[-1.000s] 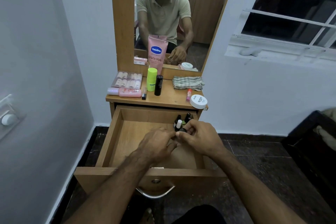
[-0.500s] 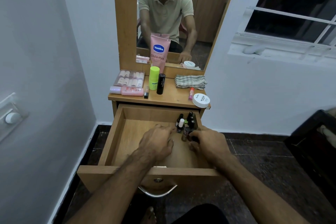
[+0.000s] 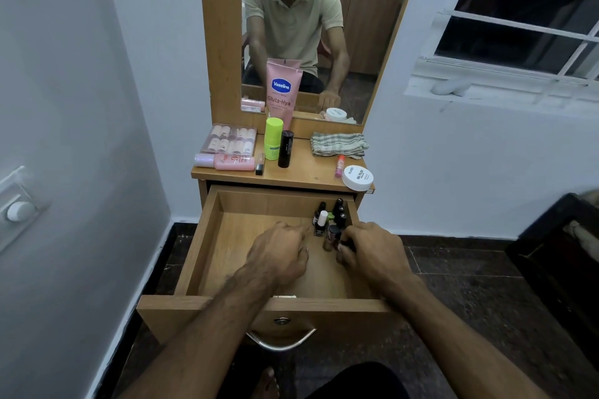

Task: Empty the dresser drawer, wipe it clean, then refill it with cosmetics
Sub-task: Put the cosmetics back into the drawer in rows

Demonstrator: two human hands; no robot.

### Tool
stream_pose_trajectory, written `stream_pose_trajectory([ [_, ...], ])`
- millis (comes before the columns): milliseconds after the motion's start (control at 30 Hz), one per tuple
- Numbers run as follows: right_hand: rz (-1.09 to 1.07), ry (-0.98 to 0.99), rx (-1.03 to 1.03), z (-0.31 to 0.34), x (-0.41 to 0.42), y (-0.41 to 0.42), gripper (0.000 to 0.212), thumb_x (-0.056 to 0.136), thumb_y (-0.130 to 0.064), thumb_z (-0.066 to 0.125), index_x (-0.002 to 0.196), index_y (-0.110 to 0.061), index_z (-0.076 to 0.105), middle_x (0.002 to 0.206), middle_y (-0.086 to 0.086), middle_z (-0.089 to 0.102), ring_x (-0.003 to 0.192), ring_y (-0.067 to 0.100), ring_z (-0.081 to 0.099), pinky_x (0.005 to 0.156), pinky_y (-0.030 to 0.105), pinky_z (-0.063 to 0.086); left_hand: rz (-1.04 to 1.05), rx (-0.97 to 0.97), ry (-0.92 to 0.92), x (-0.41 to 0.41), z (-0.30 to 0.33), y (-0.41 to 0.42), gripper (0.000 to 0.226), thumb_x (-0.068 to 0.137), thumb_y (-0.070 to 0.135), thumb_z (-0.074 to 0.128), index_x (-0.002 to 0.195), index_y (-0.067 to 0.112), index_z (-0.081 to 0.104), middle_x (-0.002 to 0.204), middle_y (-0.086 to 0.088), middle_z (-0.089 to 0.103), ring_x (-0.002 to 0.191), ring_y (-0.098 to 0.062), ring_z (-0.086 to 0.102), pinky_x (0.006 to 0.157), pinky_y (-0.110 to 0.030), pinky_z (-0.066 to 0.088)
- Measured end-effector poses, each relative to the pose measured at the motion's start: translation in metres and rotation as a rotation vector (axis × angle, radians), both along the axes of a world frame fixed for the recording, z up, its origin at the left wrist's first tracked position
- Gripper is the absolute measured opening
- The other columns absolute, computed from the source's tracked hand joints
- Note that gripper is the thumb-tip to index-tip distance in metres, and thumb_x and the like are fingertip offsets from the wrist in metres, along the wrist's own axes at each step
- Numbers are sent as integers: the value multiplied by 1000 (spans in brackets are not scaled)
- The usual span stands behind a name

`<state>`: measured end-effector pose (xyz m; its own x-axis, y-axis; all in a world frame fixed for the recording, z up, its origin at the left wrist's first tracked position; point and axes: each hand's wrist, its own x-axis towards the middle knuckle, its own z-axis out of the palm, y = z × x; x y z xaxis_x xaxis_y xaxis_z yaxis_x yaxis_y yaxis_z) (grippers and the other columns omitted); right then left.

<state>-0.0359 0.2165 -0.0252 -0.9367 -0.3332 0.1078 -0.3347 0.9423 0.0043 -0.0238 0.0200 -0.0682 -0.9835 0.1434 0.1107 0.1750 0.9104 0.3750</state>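
The wooden dresser drawer [image 3: 207,246] stands pulled out. Several small nail polish bottles [image 3: 337,212] are grouped upright in its back right corner. My right hand [image 3: 372,253] is curled at that group, its fingertips closed on a dark-capped nail polish bottle [image 3: 332,236] standing on the drawer floor at the group's front. My left hand [image 3: 278,253] hovers over the middle of the drawer with its fingers curled in, and nothing shows in it. The rest of the drawer floor is bare wood.
On the dresser top [image 3: 304,172] are a pink Vaseline tube [image 3: 284,87], a green stick [image 3: 273,139], a black tube [image 3: 286,149], a clear palette box [image 3: 228,139], a lying pink bottle [image 3: 233,161], a folded cloth [image 3: 338,144] and a white jar [image 3: 357,177]. Walls close in on both sides.
My hands have parted. The right hand carried the bottle right and back to the group in the corner, while the left hand drew away empty toward the middle of the drawer.
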Motion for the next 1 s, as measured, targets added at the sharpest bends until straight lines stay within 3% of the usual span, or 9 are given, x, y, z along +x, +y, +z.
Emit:
stream_pose_trajectory([
  [200, 1, 8, 25, -1, -2, 1, 25, 99, -39, 55, 108, -21, 71, 110, -4, 64, 99, 13, 56, 77, 36, 57, -6, -14, 1, 2, 4, -1, 39, 94, 36, 50, 131, 22, 53, 116, 1, 66, 112, -18, 55, 87, -40, 55],
  [700, -16, -17, -73, -2, 3, 4, 32, 94, -47, 59, 118, -26, 65, 119, -8, 60, 104, 11, 55, 79, 32, 53, -32, -40, 12, 2, 5, 1, 48, 96, 36, 50, 144, 26, 47, 125, 2, 65, 121, -17, 52, 92, -37, 52],
  [867, -34, 92, -198, 16, -1, -9, 29, 95, -49, 55, 114, -30, 65, 107, -11, 62, 97, 11, 57, 70, 28, 43, -12, -54, 101, 2, 6, 3, 52, 95, 37, 54, 146, 26, 45, 135, 5, 61, 127, -15, 48, 107, -35, 38],
  [1000, -43, 260, -171, 42, -29, -25, 37, 96, -42, 52, 126, -25, 64, 122, -2, 62, 112, 20, 54, 81, 35, 47, 19, -58, 172, 4, 11, 3, 55, 94, 37, 56, 147, 27, 43, 142, 8, 56, 132, -12, 43, 111, -34, 30],
])
